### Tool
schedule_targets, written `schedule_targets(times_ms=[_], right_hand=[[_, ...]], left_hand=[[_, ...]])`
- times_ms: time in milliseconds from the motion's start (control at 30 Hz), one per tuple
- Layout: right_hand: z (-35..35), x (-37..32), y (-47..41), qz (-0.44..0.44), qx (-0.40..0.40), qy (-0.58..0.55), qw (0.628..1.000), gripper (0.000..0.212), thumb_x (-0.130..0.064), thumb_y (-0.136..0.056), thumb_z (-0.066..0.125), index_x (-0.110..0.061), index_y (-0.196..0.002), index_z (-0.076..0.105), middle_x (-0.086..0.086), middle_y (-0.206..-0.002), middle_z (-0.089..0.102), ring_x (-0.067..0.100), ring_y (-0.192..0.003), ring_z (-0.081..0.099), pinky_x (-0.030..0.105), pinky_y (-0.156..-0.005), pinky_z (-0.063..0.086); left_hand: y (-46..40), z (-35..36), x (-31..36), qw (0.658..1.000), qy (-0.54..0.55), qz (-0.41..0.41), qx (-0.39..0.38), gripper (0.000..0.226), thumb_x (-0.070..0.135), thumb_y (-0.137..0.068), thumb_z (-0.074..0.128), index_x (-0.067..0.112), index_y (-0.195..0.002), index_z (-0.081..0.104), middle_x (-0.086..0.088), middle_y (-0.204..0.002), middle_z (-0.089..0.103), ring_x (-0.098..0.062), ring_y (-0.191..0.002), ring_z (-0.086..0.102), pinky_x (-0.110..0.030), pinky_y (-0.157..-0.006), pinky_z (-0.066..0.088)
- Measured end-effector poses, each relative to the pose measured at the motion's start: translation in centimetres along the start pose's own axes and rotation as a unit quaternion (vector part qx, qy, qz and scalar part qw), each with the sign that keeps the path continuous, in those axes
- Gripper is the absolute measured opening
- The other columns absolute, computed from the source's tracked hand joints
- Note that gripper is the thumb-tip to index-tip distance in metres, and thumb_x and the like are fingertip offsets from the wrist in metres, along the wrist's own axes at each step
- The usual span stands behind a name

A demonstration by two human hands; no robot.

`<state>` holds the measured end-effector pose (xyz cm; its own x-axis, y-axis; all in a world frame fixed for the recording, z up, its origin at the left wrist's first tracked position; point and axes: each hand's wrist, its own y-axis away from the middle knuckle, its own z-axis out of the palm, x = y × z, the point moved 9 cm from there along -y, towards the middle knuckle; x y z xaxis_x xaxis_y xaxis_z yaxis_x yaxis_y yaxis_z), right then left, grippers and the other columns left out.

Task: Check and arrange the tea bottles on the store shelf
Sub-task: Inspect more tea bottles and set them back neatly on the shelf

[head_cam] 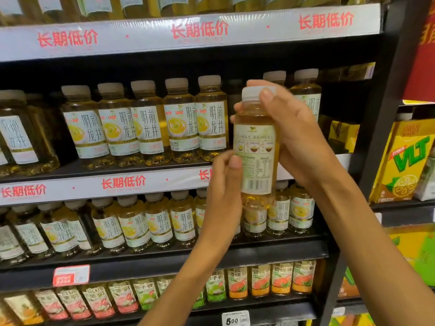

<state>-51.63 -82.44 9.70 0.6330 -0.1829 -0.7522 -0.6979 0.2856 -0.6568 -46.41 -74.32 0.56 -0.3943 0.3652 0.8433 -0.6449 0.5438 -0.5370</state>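
I hold one tea bottle (256,147) upright in front of the shelf, its back label with barcode turned toward me. My right hand (289,135) grips its neck and upper body, thumb up by the white cap. My left hand (223,184) holds the lower left side, thumb pressed on the label edge. A row of matching yellow tea bottles (150,123) with white caps stands on the middle shelf, labels facing out. There is a gap in that row behind the held bottle. A second row of tea bottles (134,224) fills the shelf below.
White price strips with red characters (122,183) run along the shelf edges. Small colourful drink bottles (259,281) line the lowest shelf. A black upright post (386,118) bounds the shelf on the right, with yellow lemon tea cartons (404,161) beyond it.
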Motion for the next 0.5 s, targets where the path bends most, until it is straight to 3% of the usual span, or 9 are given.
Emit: schedule_targets(times_ms=[67, 167, 267, 333, 400, 500], right_hand=[[-0.8, -0.5, -0.3, -0.027, 0.057, 0.062, 0.996, 0.03, -0.025, -0.097, 0.051, -0.018, -0.126, 0.05, 0.005, -0.114, 0.066, 0.016, -0.105, 0.064, 0.033, -0.087, 0.054], [-1.2, -0.6, -0.9, -0.033, 0.104, 0.113, 0.988, 0.034, -0.028, -0.095, 0.055, -0.021, -0.127, 0.047, 0.004, -0.121, 0.061, 0.012, -0.109, 0.061, 0.034, -0.093, 0.053], [-1.4, -0.2, -1.9, -0.02, 0.105, 0.165, 0.98, 0.036, -0.033, -0.095, 0.054, -0.026, -0.13, 0.045, -0.003, -0.125, 0.056, 0.008, -0.116, 0.054, 0.033, -0.098, 0.049], [-1.7, 0.3, -2.5, -0.003, 0.087, 0.148, 0.985, 0.038, -0.029, -0.097, 0.051, -0.026, -0.135, 0.044, -0.008, -0.122, 0.056, 0.004, -0.113, 0.055, 0.032, -0.1, 0.047], [-2.0, 0.6, -2.9, 0.004, 0.055, 0.124, 0.991, 0.042, -0.019, -0.098, 0.05, -0.023, -0.139, 0.043, -0.006, -0.125, 0.057, 0.006, -0.116, 0.055, 0.034, -0.104, 0.044], [-2.5, 0.3, -3.2, -0.023, 0.03, 0.142, 0.989, 0.043, -0.013, -0.095, 0.056, -0.021, -0.137, 0.046, 0.0, -0.126, 0.06, 0.007, -0.118, 0.056, 0.033, -0.103, 0.045]], left_hand=[[-0.7, -0.3, 0.2, 0.998, -0.048, 0.028, 0.039, 0.039, 0.064, -0.085, 0.048, 0.044, -0.117, 0.04, 0.021, -0.116, 0.058, 0.009, -0.108, 0.056, -0.008, -0.08, 0.046], [-1.8, 1.0, 0.0, 0.983, -0.173, 0.062, 0.023, 0.075, 0.047, -0.082, 0.067, 0.039, -0.138, 0.018, 0.019, -0.143, 0.034, 0.014, -0.126, 0.034, -0.001, -0.095, 0.033], [-3.3, 1.3, 0.2, 0.963, -0.247, 0.099, 0.049, 0.085, 0.032, -0.086, 0.069, 0.017, -0.149, 0.014, 0.016, -0.133, 0.023, 0.033, -0.112, 0.019, 0.01, -0.09, 0.019], [-4.0, 1.0, 0.4, 0.955, -0.266, 0.114, 0.072, 0.08, 0.032, -0.087, 0.067, 0.013, -0.148, 0.019, 0.008, -0.131, 0.028, 0.02, -0.112, 0.03, 0.004, -0.093, 0.027], [-4.3, 0.7, 0.4, 0.942, -0.296, 0.123, 0.097, 0.076, 0.035, -0.086, 0.068, 0.011, -0.146, 0.027, -0.002, -0.128, 0.035, -0.001, -0.117, 0.036, -0.013, -0.101, 0.037], [-4.0, -0.1, 1.1, 0.896, -0.377, 0.158, 0.172, 0.077, 0.041, -0.08, 0.073, 0.007, -0.141, 0.039, -0.008, -0.119, 0.036, -0.009, -0.11, 0.028, -0.025, -0.096, 0.04]])
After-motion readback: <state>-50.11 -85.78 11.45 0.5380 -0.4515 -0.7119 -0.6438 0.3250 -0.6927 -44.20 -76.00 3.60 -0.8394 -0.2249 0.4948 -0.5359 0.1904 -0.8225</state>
